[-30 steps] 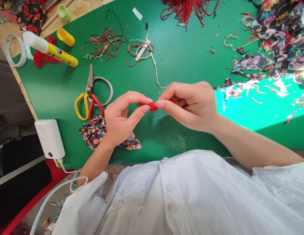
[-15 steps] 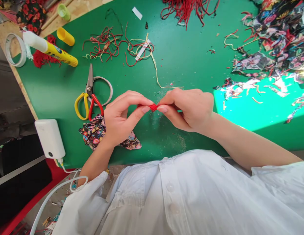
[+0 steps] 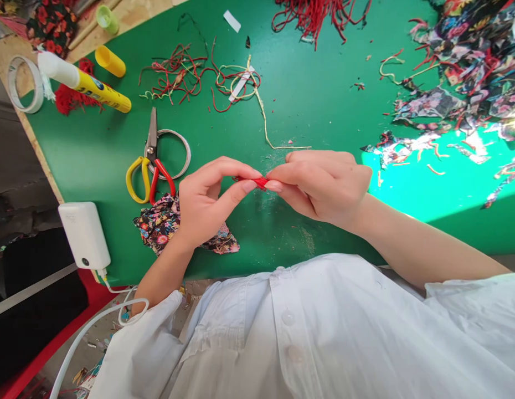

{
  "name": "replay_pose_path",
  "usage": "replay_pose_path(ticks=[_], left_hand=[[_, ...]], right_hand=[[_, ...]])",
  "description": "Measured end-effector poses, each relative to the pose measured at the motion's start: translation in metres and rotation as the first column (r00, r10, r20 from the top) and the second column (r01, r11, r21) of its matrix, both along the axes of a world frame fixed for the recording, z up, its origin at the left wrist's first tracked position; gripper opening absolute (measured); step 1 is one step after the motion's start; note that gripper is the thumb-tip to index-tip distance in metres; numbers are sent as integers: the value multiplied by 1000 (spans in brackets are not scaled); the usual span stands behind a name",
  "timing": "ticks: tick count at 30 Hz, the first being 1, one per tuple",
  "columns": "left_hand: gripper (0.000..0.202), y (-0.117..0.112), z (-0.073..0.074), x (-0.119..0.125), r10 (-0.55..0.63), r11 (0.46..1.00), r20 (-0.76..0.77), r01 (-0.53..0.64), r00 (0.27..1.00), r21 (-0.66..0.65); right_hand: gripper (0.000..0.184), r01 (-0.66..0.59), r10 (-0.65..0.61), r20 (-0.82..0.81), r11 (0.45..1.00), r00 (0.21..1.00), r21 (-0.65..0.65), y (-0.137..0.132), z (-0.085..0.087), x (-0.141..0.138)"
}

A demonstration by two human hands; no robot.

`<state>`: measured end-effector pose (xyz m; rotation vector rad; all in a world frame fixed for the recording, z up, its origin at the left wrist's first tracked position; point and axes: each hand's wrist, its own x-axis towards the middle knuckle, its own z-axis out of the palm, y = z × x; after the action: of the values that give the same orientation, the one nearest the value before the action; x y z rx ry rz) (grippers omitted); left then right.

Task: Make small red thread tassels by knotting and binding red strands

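A short bundle of red yarn (image 3: 261, 182) is stretched level between my two hands, above the green table (image 3: 278, 238). My left hand (image 3: 216, 199) pinches its left part between thumb and forefinger. Thumb and fingertips of my right hand (image 3: 324, 185) close on the right end, and most of the bundle is hidden by the fingers. Under my left wrist lies black floral cloth (image 3: 158, 224). Scissors (image 3: 152, 160) with one yellow and one red handle rest beyond my left hand, over a white ring of tape (image 3: 185, 147).
A yellow glue stick (image 3: 99, 93), its yellow cap (image 3: 111, 61) and a tape roll (image 3: 25, 86) are at the far left. Tangled red threads (image 3: 178, 75) lie behind my hands. Fabric scraps (image 3: 469, 83) heap at right. A white power bank (image 3: 83, 235) with a cable sits at the left edge.
My right hand has shifted slightly right and turned a little, its fingers curled closer. My left hand has barely moved; the red yarn stays between the fingertips.
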<state>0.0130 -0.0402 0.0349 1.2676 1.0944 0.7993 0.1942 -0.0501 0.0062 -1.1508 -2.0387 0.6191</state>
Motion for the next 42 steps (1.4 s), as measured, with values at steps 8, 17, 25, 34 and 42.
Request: replay_pose_path(ticks=[8,17,25,34,42], left_hand=[[12,-3,-4,4,-8,985,132,30,991,-169],[13,-4,-11,5,-82,996,9,82,997,18],[9,-8,-19,3,19,845,-173,76,985,530],[8,-10,-23,8,68,799,-306,132,950,586],[10,-11,-24,7,150,774,-297,75,943,629]], right_hand=[[51,-14,8,81,997,997,81,1,-3,1],[27,61,-69,-176,997,982,-52,-6,14,-5],[27,203,-207,-111,978,972,-54,-8,13,-9],[29,231,-236,-130,972,963,-52,-9,14,-11],[32,270,-282,-140,958,949,-99,-7,13,-11]])
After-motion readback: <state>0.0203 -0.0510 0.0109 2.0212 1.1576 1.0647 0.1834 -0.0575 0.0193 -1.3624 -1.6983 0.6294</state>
